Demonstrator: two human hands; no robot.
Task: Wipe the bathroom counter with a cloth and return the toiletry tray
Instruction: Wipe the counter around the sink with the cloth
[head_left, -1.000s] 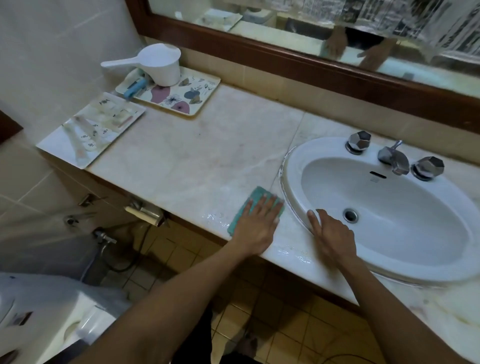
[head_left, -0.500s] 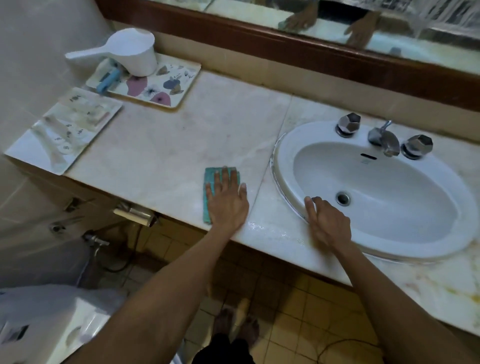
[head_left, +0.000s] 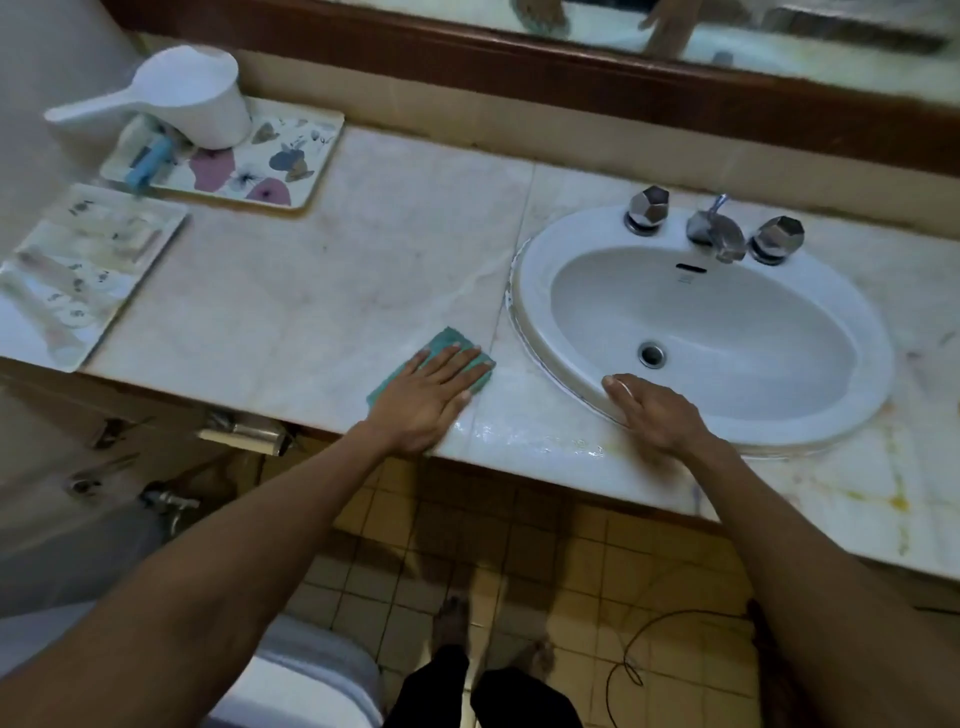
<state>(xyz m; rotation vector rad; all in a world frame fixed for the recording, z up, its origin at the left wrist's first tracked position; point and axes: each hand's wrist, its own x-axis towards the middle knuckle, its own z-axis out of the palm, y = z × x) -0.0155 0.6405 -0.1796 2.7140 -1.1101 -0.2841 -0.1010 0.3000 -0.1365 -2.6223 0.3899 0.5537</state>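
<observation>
A teal cloth (head_left: 449, 343) lies flat on the pale marble counter (head_left: 322, 291), near its front edge and left of the sink. My left hand (head_left: 423, 397) presses flat on the cloth, fingers spread over it. My right hand (head_left: 657, 413) rests palm down on the front rim of the white sink (head_left: 535, 270), holding nothing. A white toiletry tray (head_left: 31, 332) with wrapped toiletries sits at the counter's far left end. A floral tray (head_left: 291, 171) behind it carries a white scoop (head_left: 202, 98) and a blue item (head_left: 150, 163).
Water streaks shine on the counter between my hands. Chrome tap (head_left: 711, 231) and two knobs stand behind the basin. A wood-framed mirror (head_left: 519, 57) runs along the back wall. A toilet (head_left: 306, 686) and tiled floor lie below, with a thin cable (head_left: 639, 654) on the tiles.
My left hand slid the cloth left along the counter, then back right toward the sink with the cloth now turned at an angle. My right hand stayed on the sink rim.
</observation>
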